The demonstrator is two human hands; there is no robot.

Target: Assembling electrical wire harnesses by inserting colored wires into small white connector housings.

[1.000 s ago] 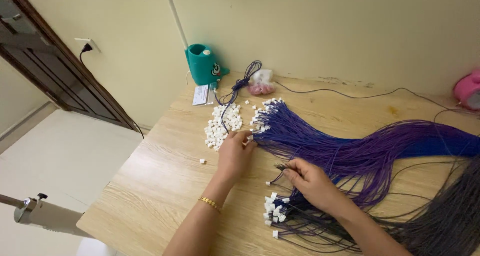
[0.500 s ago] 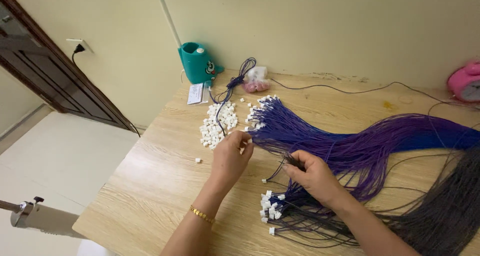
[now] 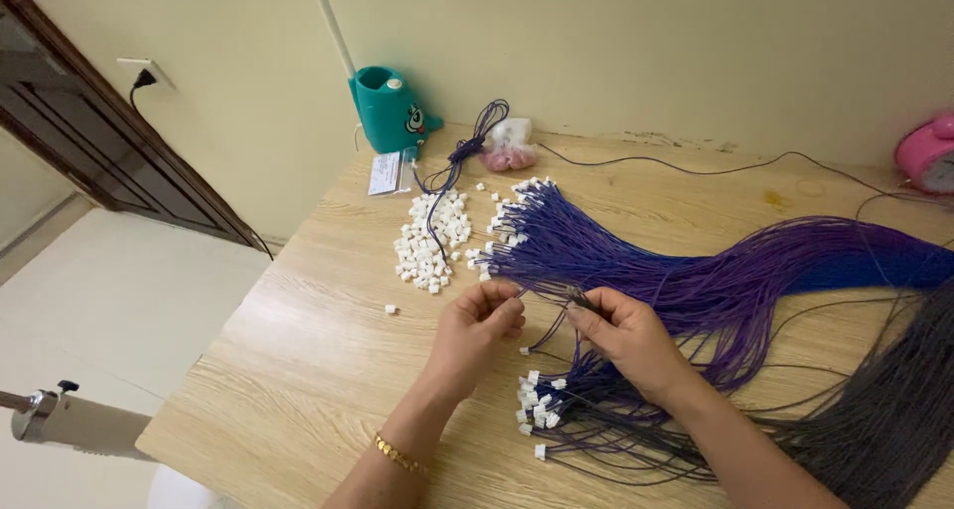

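My left hand is closed over a small white plastic connector, fingertips pinched near the table's middle. My right hand pinches the end of a thin purple wire, a few centimetres to the right of the left hand. A pile of loose white connectors lies just beyond the left hand. A fanned bundle of purple wires with white-tipped ends spreads behind both hands. Below my right hand lies a smaller bunch of wires with connectors fitted.
A wooden table carries it all; its left edge drops to a pale floor. A teal cup-shaped holder, a small paper card, a pink-white bag, a pink clock and dark grey wires line the back and right.
My left hand has drawn back from the connector pile toward my right hand. The two hands now sit close together. The view has shifted slightly.
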